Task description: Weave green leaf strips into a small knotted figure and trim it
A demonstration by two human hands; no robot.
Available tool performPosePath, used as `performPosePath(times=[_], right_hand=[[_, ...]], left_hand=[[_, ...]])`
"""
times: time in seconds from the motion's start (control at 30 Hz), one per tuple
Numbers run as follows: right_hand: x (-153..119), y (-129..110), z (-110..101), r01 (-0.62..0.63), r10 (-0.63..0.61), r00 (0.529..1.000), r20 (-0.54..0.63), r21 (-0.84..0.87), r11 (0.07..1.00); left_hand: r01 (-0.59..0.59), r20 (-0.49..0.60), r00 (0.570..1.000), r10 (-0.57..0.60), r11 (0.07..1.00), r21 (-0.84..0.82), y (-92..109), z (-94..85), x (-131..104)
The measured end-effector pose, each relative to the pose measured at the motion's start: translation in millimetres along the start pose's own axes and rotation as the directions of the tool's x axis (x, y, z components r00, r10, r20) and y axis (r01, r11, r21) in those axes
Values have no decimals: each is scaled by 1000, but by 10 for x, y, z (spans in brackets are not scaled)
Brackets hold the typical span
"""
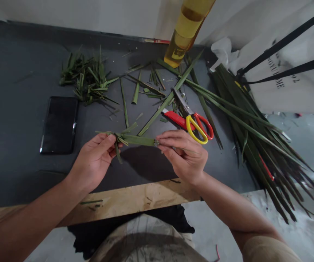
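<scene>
My left hand [95, 156] pinches a small knot of folded green leaf strips, short ends sticking out around the fingers. From that knot a flat green leaf strip [139, 140] runs to the right, stretched above the dark tabletop. My right hand [185, 153] has its fingers closed on the strip's other end. Just behind my right hand lie scissors [196, 127] with one yellow and one red handle, partly over a red cutter [175, 118]. Loose leaf pieces [136, 91] are scattered beyond both hands.
A black phone [59, 125] lies at the left, near a pile of leaf scraps [87, 78]. A bottle of yellow liquid [184, 34] stands at the back. Long leaves [252, 142] overhang the right edge by a white bag [290, 76]. A wooden strip [137, 198] lines the front.
</scene>
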State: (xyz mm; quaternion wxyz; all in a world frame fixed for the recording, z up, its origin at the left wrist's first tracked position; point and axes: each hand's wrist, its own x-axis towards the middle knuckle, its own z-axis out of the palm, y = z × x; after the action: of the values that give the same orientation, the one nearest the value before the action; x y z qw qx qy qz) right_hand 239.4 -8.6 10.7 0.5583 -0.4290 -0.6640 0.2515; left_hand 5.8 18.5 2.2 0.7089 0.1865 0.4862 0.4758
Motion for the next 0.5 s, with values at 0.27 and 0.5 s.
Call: performPosePath(times=[0.27, 0.5], right_hand=[[-27, 46, -14, 96, -95, 995, 34, -25, 995], [-36, 69, -32, 97, -96, 994, 54, -10, 995]], left_hand=[[15, 5, 1000, -15, 1000, 12, -7, 14, -23], [16, 1, 1000, -16, 1000, 3, 7, 3, -14]])
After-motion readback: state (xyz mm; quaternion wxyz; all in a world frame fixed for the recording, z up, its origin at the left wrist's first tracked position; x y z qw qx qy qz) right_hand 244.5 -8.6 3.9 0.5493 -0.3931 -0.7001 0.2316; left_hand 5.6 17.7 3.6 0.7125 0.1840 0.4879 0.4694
